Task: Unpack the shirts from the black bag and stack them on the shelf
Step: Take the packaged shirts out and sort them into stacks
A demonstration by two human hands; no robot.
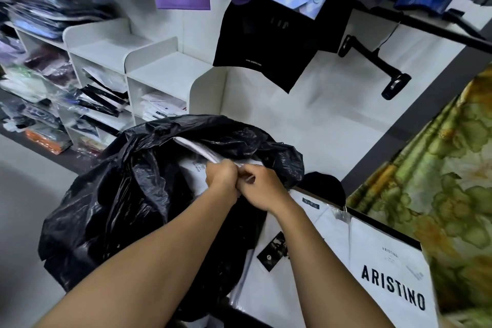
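At the mouth of the crumpled black plastic bag, left hand and right hand touch. Fingers of both are curled, clamped on the edge of a white plastic-wrapped folded shirt lying partly inside the bag. White stepped shelf unit stands beyond.

glossy, crinkled black plastic bag; smooth matt white shelf; shiny clear plastic wrap on folded shirts.
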